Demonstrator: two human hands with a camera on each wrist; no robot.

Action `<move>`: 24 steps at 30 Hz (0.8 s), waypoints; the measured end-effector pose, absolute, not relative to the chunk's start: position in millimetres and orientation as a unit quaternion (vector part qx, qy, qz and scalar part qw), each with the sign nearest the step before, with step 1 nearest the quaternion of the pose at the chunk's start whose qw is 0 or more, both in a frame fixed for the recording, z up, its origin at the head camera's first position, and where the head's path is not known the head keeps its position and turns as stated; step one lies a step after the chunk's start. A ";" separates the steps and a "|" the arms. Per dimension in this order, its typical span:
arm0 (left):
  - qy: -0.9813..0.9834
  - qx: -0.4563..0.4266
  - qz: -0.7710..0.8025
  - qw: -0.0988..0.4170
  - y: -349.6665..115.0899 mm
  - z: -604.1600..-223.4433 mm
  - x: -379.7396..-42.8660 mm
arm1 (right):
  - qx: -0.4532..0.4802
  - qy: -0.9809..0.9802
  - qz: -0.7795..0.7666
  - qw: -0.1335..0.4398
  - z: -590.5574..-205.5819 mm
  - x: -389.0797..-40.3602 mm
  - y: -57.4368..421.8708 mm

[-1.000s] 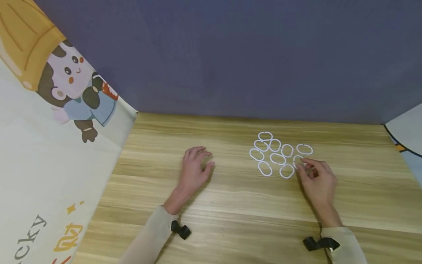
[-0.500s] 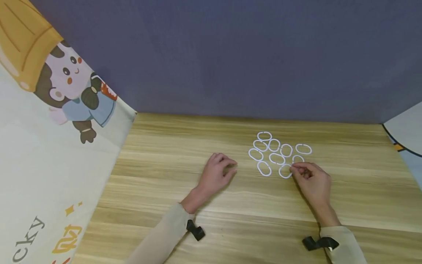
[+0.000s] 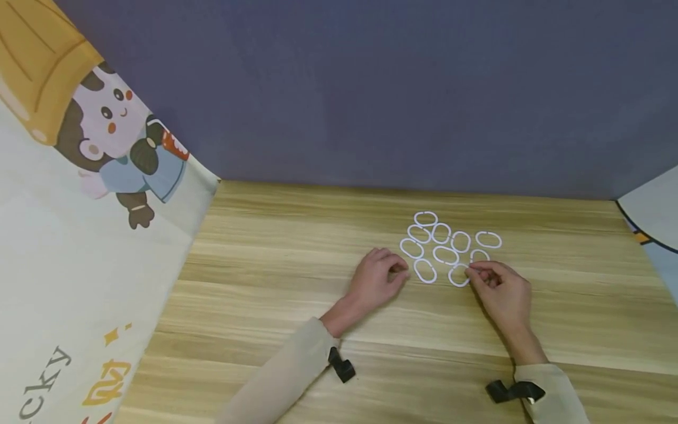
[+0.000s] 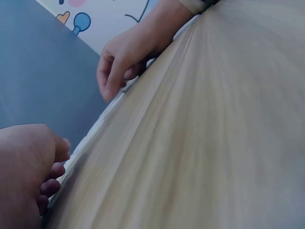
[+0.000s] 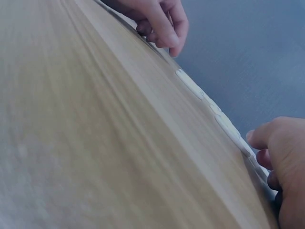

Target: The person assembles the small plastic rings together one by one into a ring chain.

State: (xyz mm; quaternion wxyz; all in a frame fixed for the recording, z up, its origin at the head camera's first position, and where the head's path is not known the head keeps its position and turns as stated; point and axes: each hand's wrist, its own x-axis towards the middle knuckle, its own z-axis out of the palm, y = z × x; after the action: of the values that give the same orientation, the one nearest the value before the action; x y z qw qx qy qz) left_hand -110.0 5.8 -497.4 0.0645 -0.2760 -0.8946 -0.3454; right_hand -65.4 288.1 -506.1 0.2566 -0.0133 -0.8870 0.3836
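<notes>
Several white oval split rings lie flat on the wooden table in a loose group, right of centre in the head view. My right hand [image 3: 503, 297] pinches the right edge of the nearest split ring [image 3: 451, 279] between thumb and forefinger; its other fingers are curled under. Just behind those fingers, another split ring [image 3: 479, 252] is partly hidden. My left hand [image 3: 377, 278] hovers left of the group with fingers loosely bent and thumb close to forefinger, holding nothing. Its fingertips are nearest a slanting split ring [image 3: 418, 272]. In the right wrist view, the rings [image 5: 228, 131] appear edge-on beside my right thumb.
The wood-grain table [image 3: 296, 224] meets a dark blue upright panel [image 3: 371, 106] at the back. On the left stands a pale wall [image 3: 53, 247] with cartoon prints. A black strap [image 3: 341, 365] hangs at the left cuff and another strap [image 3: 516, 390] at the right.
My left hand has moved right across the table toward the rings, its fingers drawing closer together. My right hand shifted slightly left and nearer, onto the front ring, then stayed still.
</notes>
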 end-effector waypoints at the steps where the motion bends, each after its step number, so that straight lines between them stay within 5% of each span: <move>1: -0.896 -0.270 -0.347 0.067 9.0 -497.3 -110.3 | -0.013 -0.888 0.382 0.256 -505.8 -65.7 288.3; 12: -0.912 -0.196 -0.345 0.100 27.2 -499.0 -118.9 | -0.019 -0.895 0.378 0.236 -506.0 -71.8 289.1; 24: -0.936 -0.198 -0.282 0.078 30.0 -497.7 -124.4 | -0.003 -0.904 0.360 0.228 -503.8 -75.3 291.4</move>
State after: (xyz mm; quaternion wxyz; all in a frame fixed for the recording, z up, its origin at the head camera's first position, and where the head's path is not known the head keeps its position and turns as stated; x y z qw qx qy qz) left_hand -124.4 30.0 -497.7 0.0778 -0.1975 -0.9356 -0.2821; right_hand -75.3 291.4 -503.8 0.2280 -0.0029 -0.9045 0.3605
